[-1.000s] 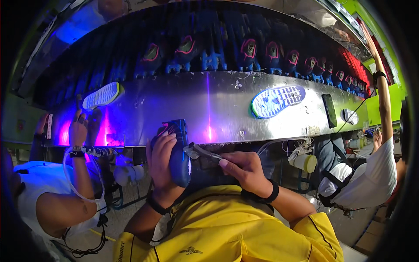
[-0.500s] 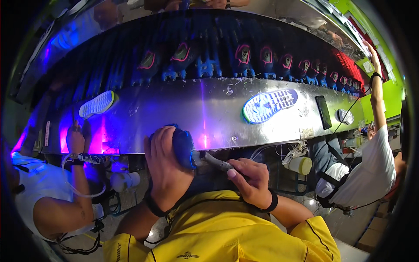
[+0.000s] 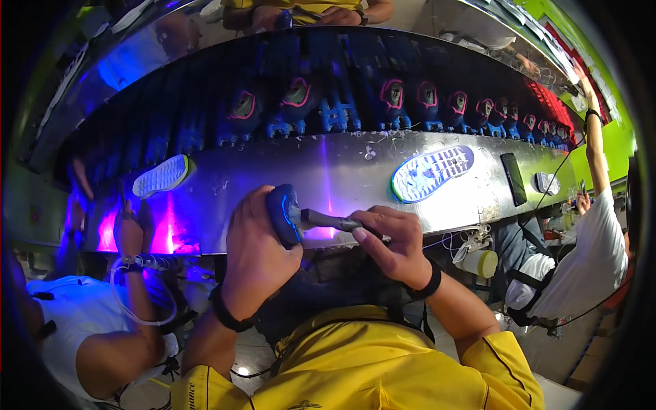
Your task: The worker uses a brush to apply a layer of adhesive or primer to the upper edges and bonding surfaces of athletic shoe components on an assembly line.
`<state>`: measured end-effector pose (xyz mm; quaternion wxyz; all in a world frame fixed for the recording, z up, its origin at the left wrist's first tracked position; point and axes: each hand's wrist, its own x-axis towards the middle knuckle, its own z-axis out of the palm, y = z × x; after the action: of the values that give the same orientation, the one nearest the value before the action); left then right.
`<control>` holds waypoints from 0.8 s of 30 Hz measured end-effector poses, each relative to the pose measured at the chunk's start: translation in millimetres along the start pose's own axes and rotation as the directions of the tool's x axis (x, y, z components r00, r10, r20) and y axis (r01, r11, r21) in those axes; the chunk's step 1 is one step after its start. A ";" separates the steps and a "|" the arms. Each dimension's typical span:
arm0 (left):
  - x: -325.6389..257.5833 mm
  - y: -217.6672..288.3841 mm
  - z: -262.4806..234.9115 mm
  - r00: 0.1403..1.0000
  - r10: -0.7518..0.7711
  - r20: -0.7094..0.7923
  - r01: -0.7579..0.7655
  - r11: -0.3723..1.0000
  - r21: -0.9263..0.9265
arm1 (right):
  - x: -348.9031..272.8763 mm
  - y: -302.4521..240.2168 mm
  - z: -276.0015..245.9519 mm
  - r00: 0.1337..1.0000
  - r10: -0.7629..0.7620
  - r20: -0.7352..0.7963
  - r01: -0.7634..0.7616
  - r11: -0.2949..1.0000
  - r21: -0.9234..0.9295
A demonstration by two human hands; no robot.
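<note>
My left hand (image 3: 260, 254) grips a dark shoe upper (image 3: 283, 216) with a glowing blue line along its edge, held upright over the bench's near edge. In my right hand (image 3: 395, 247) is a brush (image 3: 331, 221), its handle pinched between thumb and fingers. The brush head points left at the shoe upper's edge; I cannot tell whether the two touch. Beyond my right hand, a white shoe sole (image 3: 433, 172) lies tread up on the metal bench (image 3: 260, 160). Another pale sole (image 3: 161, 177) rests farther left.
Dark shoes with pink-lined openings (image 3: 392, 94) stand in a row on the dark conveyor (image 3: 273, 58) behind the bench. A black flat object (image 3: 513, 179) and a small sole (image 3: 547, 182) lie to the right. Co-workers in white work at left (image 3: 82, 321) and right (image 3: 581, 253).
Both my hands have risen away from my body, over the bench edge, carrying the shoe upper and brush. The brush has turned nearly level. The co-worker's hand at left has shifted slightly.
</note>
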<state>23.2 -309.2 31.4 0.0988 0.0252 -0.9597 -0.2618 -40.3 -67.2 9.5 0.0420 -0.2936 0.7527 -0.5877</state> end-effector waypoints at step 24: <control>37.5 -74.4 -23.4 0.931 -0.185 0.314 0.226 0.969 -0.097 | -17.9 51.3 65.2 0.951 0.300 -0.071 -0.290 0.950 0.117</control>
<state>-9.0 -388.7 20.0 -0.0758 0.0787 -0.9362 -0.3341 -19.1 -107.4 -62.2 0.1118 -0.1490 0.7572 -0.6261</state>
